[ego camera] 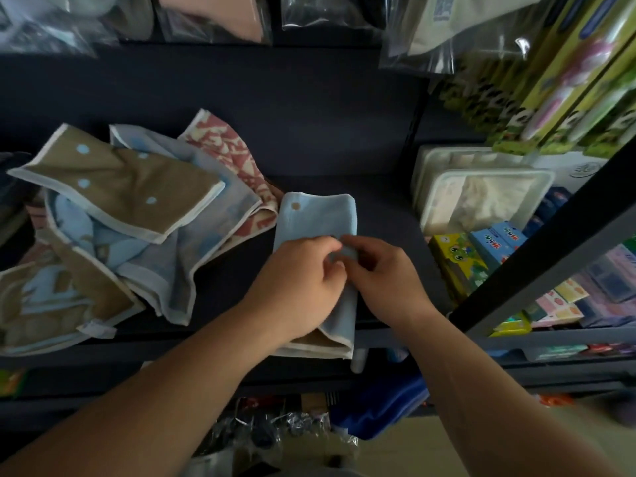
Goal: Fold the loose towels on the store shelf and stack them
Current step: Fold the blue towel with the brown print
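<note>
A light blue towel (318,215), folded into a long strip with a tan underside at its near end, lies on the dark shelf (309,139). My left hand (299,287) rests on its middle with fingers curled, pinching the cloth. My right hand (382,273) pinches the same fold from the right, fingertips meeting those of the left. A heap of loose towels lies to the left: a tan towel with blue dots (127,187) on top, a grey-blue one (210,228) under it, a red-and-cream patterned one (237,156) behind.
Clear plastic boxes (481,197) and small colourful packets (481,249) stand at the right of the shelf. Green boxes (550,98) lean above them. Bagged goods (213,15) hang overhead. A dark shelf post (550,253) runs diagonally at the right.
</note>
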`<state>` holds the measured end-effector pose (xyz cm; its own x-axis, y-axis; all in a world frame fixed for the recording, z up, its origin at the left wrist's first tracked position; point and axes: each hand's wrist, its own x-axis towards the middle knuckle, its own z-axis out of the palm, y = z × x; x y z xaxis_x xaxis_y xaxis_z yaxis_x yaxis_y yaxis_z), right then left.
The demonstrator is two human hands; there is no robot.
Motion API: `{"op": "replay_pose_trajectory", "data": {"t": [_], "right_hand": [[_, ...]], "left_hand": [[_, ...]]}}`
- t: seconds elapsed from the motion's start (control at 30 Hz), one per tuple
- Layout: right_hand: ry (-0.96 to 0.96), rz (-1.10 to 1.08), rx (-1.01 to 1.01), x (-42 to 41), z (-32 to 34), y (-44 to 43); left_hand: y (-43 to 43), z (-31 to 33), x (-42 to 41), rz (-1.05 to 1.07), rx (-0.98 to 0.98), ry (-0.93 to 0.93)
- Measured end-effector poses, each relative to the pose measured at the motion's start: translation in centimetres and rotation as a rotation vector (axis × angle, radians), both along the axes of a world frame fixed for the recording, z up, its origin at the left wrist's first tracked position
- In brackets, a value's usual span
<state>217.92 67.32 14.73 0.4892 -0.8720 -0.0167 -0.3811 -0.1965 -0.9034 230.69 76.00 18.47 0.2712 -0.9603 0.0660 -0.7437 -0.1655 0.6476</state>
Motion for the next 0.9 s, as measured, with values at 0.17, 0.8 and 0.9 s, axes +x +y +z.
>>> {"op": "replay_pose_trajectory", "data": {"t": [0.17,0.8,0.9], "right_hand": [[-0.133,0.003,0.119,0.5,0.0,0.0],[0.178,0.037,-0.141,2.1,0.2,-0.8],[0.062,0.032,-0.041,3.5,0.5,-2.5]], "left_hand": [[4.4,-1.8,1.9,-0.083,-0.078,-0.194],[7.5,-4.6,4.7,-0.223,-0.182,-0.277],[7.2,-4.0,4.7,-0.212,-0.199,-0.133]]}}
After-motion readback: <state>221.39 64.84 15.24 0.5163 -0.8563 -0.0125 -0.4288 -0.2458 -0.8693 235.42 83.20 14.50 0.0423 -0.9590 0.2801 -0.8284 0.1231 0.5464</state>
